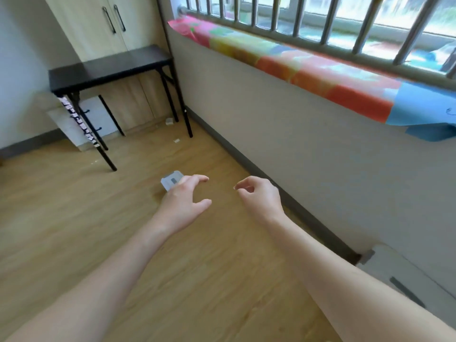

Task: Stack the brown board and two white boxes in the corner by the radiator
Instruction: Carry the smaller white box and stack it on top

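Both my arms reach out over the wooden floor. My left hand [185, 201] hovers with its fingers spread and nothing in it. My right hand [261, 196] is beside it, nearer the wall, fingers loosely curled and empty. A white box [404, 272] with a dark slot lies on the floor against the wall at the lower right, behind my right forearm. A white panel [74, 124] leans under the black table at the far left. I see no brown board and no radiator in this view.
A small grey-white flat object [170, 181] lies on the floor, partly hidden by my left fingers. A black folding table [108, 67] stands before a wooden wardrobe [98, 25] in the far corner. A colourful cloth [296, 65] drapes the barred window's sill.
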Action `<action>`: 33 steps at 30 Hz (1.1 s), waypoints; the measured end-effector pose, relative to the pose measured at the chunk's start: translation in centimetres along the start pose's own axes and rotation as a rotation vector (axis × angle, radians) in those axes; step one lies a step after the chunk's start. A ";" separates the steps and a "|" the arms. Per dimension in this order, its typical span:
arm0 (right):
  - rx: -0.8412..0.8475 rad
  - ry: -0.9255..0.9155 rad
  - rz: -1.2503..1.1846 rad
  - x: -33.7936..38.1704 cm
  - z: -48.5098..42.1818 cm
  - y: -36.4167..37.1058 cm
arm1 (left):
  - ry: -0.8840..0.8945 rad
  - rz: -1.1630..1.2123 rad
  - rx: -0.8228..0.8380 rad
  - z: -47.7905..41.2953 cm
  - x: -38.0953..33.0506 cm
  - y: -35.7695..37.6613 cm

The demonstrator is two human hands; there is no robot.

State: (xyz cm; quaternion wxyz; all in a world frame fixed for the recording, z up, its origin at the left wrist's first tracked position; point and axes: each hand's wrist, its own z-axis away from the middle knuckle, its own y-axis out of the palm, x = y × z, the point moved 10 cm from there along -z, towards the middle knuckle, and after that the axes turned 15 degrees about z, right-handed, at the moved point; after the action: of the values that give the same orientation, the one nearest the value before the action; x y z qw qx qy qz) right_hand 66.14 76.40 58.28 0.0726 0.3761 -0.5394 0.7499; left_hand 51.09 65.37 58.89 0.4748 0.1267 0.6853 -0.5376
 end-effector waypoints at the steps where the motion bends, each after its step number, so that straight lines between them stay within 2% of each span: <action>1: 0.013 -0.014 -0.003 1.5 0.1 1.2 | -0.007 0.006 -0.018 0.4 1.0 -1.7; 7: 0.088 -0.096 0.035 9.5 -0.3 7.6 | -0.056 -0.006 -0.119 1.1 5.8 -9.6; 14: 0.132 -0.124 0.071 14.2 -5.6 12.9 | -0.077 0.004 -0.134 -3.3 9.6 -13.3; 22: 0.168 -0.129 0.046 20.8 -19.0 18.2 | -0.101 -0.084 -0.101 -15.9 13.6 -19.2; 27: 0.125 -0.154 0.003 25.8 -28.5 18.3 | -0.071 -0.117 -0.109 -25.0 14.1 -23.0; 33: 0.130 -0.100 -0.011 28.0 -36.1 20.0 | -0.095 -0.134 -0.084 -32.4 16.5 -25.4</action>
State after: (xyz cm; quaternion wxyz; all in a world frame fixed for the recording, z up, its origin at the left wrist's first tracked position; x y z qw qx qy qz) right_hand 18.57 91.08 56.32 0.0252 0.4201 -0.4904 0.7632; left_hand 8.50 77.66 60.61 0.4745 0.0348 0.6908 -0.5444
